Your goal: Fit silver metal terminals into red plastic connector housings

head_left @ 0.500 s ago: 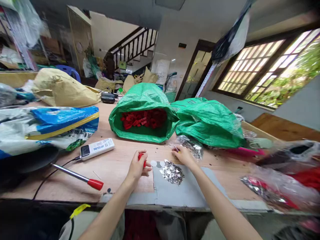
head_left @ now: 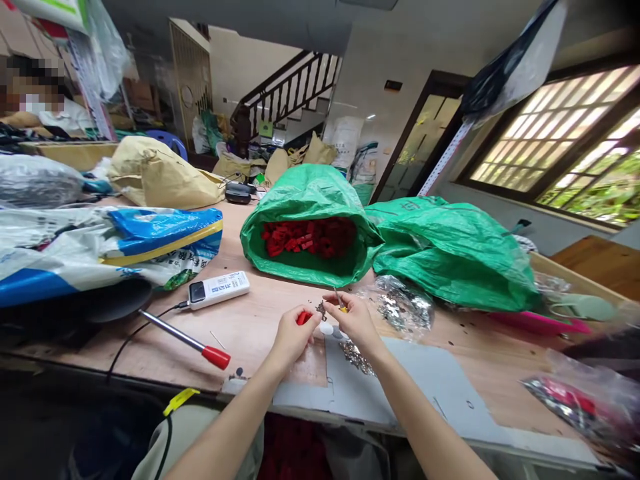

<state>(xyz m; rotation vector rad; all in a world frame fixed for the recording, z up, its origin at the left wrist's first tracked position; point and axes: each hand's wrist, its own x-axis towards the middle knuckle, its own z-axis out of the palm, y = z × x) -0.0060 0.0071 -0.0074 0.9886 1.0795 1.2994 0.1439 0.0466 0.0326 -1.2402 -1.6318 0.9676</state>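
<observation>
My left hand [head_left: 296,335] is closed around a small red piece [head_left: 303,318], most of which its fingers hide. Close by on the right, my right hand [head_left: 356,325] pinches a thin pointed tool with a yellow part [head_left: 343,309]; its exact kind is unclear. Small dark metal bits [head_left: 321,309] show between the fingertips of both hands, and I cannot tell which hand has them. A pile of shiny metal pieces [head_left: 356,358] lies on the grey mat [head_left: 420,373], partly covered by my right hand. Behind the hands, an open green sack [head_left: 310,267] contains red pieces [head_left: 310,237].
A second green sack [head_left: 450,247] and a clear bag of metal pieces [head_left: 405,307] lie to the right. On the left are a white device [head_left: 220,290] with a cable, a red-tipped lever [head_left: 215,357] and a blue-white sack [head_left: 165,233]. Another person [head_left: 65,113] is far left.
My hands have come together over the table, the right moving left from beside the clear bag. Metal bits now show between the fingertips. The view has turned slightly left.
</observation>
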